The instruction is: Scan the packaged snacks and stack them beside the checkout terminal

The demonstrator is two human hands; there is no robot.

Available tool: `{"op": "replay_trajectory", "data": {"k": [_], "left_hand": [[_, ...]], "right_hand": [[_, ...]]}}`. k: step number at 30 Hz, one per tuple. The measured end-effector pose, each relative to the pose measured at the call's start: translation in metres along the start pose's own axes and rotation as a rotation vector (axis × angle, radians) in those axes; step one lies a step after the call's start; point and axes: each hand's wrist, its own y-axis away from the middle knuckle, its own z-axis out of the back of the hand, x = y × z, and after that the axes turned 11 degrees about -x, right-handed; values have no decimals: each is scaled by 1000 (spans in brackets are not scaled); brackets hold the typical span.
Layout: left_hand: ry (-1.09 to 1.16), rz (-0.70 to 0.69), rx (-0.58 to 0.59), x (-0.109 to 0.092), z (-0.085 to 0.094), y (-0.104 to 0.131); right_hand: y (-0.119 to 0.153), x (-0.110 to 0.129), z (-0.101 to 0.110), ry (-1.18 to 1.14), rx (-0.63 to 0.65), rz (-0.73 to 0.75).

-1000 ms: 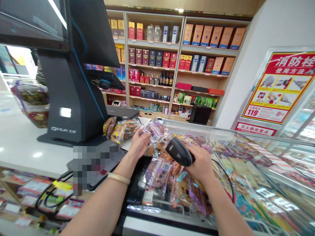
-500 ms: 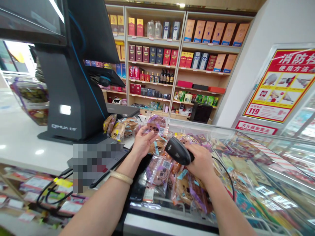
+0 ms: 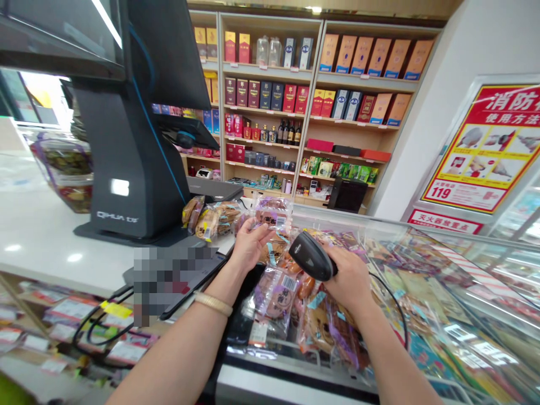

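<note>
My left hand [image 3: 251, 246] is closed on the lower edge of a clear snack packet [image 3: 273, 211] with purple print and a barcode. A black barcode scanner [image 3: 311, 256] sits in my right hand [image 3: 349, 275], its head tilted up and left toward that packet, with a small gap between them. Below and between the hands lie more packets; one purple-printed packet [image 3: 276, 295] shows its barcode upward. Brown packets [image 3: 317, 326] are heaped under the scanner and my right wrist. The scanner's cable [image 3: 400, 306] curves down behind my right forearm.
A dark checkout terminal [image 3: 135, 163] stands on the white counter [image 3: 37, 242] at left. Beside its base are more snack packets [image 3: 215, 219]. A glass display case [image 3: 455, 270] stretches off to the right. Shelves of boxed bottles [image 3: 265, 95] line the back wall.
The whole scene has shifted slightly to the right in the view. Both hands keep their holds on the packet and the scanner, with little change between them.
</note>
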Motion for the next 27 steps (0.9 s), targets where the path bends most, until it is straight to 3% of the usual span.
{"op": "replay_trajectory", "data": {"k": [8, 10, 15, 20, 23, 27], "left_hand": [[145, -256, -396, -22, 9, -32], [151, -297, -448, -26, 12, -38], [92, -423, -482, -23, 16, -38], [-388, -684, -497, -15, 24, -34], [-479, -671, -403, -13, 26, -34], [-298, -542, -326, -12, 21, -37]], "right_hand": [[2, 1, 0, -29, -55, -4], [1, 1, 0, -43, -55, -4], [1, 1, 0, -50, -57, -8], [2, -1, -1, -46, -79, 14], [1, -1, -2, -49, -89, 23], [1, -1, -1, -66, -94, 31]]}}
